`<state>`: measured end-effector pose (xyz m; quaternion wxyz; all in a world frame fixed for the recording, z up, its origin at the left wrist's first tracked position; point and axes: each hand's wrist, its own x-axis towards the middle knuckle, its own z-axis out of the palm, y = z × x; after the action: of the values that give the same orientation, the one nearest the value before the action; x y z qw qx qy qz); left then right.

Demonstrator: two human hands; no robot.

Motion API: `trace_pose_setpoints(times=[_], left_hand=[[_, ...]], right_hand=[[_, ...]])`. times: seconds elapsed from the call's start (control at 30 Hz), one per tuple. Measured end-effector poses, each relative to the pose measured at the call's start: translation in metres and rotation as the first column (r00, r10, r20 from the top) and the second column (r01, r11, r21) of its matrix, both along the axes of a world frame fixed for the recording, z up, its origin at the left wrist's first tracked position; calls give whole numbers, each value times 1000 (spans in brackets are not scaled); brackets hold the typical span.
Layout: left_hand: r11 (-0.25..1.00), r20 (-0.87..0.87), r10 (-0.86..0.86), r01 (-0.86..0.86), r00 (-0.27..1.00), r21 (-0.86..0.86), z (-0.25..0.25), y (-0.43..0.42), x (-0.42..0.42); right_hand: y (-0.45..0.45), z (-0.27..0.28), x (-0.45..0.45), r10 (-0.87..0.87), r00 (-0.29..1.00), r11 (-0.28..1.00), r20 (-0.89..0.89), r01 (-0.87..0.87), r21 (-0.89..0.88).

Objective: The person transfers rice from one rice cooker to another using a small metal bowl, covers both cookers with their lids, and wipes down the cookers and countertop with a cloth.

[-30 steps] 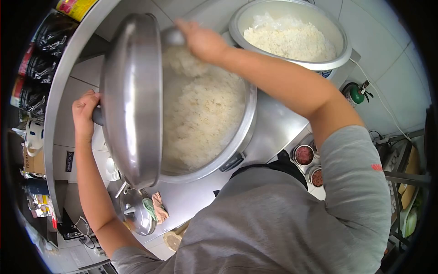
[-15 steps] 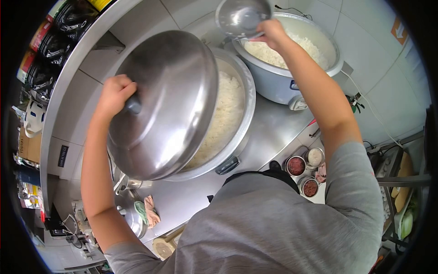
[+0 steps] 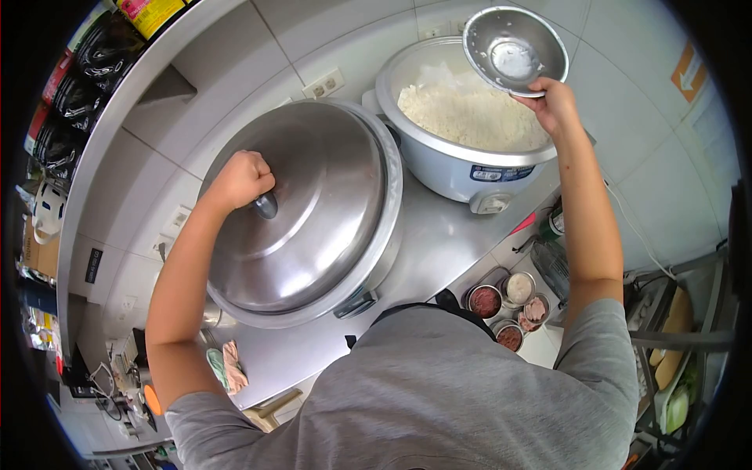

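Observation:
My left hand (image 3: 241, 182) grips the dark knob of a large steel lid (image 3: 313, 227). That lid rests over the nearer rice cooker (image 3: 395, 184), and the rice inside is hidden. In my right hand (image 3: 554, 106) is a steel bowl (image 3: 513, 51), held by its rim and tilted so its inside faces me, with white bits stuck to it. Below the bowl stands the second rice cooker (image 3: 446, 168), uncovered, with white rice (image 3: 462, 113) in it.
Both cookers stand on a steel counter (image 3: 439, 243). Small cloths (image 3: 233, 368) lie at its left end. Several containers of meat (image 3: 484, 301) sit low on the right, beside a rack (image 3: 681, 338). Jars (image 3: 102, 51) line a shelf at upper left.
The lid has come down from a tilted position onto the nearer cooker, covering its rice. My right hand has carried the bowl rightward, over the far side of the second cooker.

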<state>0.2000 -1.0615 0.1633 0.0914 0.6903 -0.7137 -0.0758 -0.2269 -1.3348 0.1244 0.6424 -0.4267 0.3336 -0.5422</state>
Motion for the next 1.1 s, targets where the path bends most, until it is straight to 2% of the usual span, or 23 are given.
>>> trace_pose_setpoints(times=[0.1,0.2,0.23,0.27,0.3,0.33,0.4,0.43,0.47,0.5,0.53,0.57,0.6,0.63,0.67,0.7,0.73,0.77,0.83,0.9,1.0,1.1], left_hand=[[996,65,-87,87,994,11,-9,1,14],[991,108,19,-4,994,-137,0,5,-13],[967,155,31,9,987,-253,4,7,-22],[932,200,59,18,978,-363,9,10,-33],[880,87,148,-91,985,-466,21,17,-56],[811,-36,237,-219,971,-542,32,28,-79],[619,-99,269,-251,958,-744,42,68,-101],[485,-176,145,-225,974,-845,34,88,-107],[359,-297,96,-312,950,-880,21,111,-117],[216,-389,12,-382,921,-898,3,131,-125],[132,-455,138,-472,879,-872,-23,156,-129],[35,-511,238,-533,826,-845,-58,179,-133],[-83,-666,384,-694,640,-715,-93,198,-145],[-155,-802,429,-840,416,-519,-134,215,-163],[-213,-950,247,-945,193,-247,-178,223,-186],[-185,-970,239,-983,-45,0,-218,232,-206],[-114,-926,243,-956,-290,270,-240,231,-229],[22,-871,228,-892,-434,451,-267,228,-244],[282,-788,252,-736,-562,615,-277,207,-257],[394,-834,138,-743,-535,542,-291,189,-250],[489,-854,131,-716,-504,498,-306,182,-226],[526,-870,179,-702,-460,480,-325,182,-215]], right_hand=[[-25,-3,-5,21,998,1000,-67,-20,21],[-35,3,-1,-187,868,972,-460,98,-211],[-51,-6,-3,-336,691,913,-640,72,-402],[-76,-25,-7,-494,470,823,-732,-20,-568],[-98,-38,-8,-648,239,707,-723,-164,-688],[-107,-44,-7,-608,134,738,-782,-267,-620],[-96,-71,-6,-501,-108,778,-859,-492,-392],[-88,-77,-12,-486,-79,709,-871,-618,-340],[-87,-70,-14,-481,-31,620,-876,-718,-315],[-90,-61,-16,-448,2,615,-894,-725,-310],[-89,-50,-17,-407,27,616,-913,-730,-296],[-69,-33,-13,-366,99,672,-925,-659,-337],[-44,-18,-7,-335,174,731,-926,-572,-372],[-26,-12,-3,-362,254,716,-897,-541,-442],[-10,-7,2,-390,332,699,-859,-500,-511],[4,-3,7,-419,408,680,-811,-452,-578],[19,-1,10,-375,519,644,-768,-451,-619],[31,-6,12,-321,623,609,-714,-441,-659],[64,-17,23,-187,757,573,-626,-434,-696],[106,-32,38,-46,824,569,-565,-443,-693],[164,-38,48,-66,763,502,-643,-532,-682],[206,-44,43,-47,728,540,-684,-558,-630]])
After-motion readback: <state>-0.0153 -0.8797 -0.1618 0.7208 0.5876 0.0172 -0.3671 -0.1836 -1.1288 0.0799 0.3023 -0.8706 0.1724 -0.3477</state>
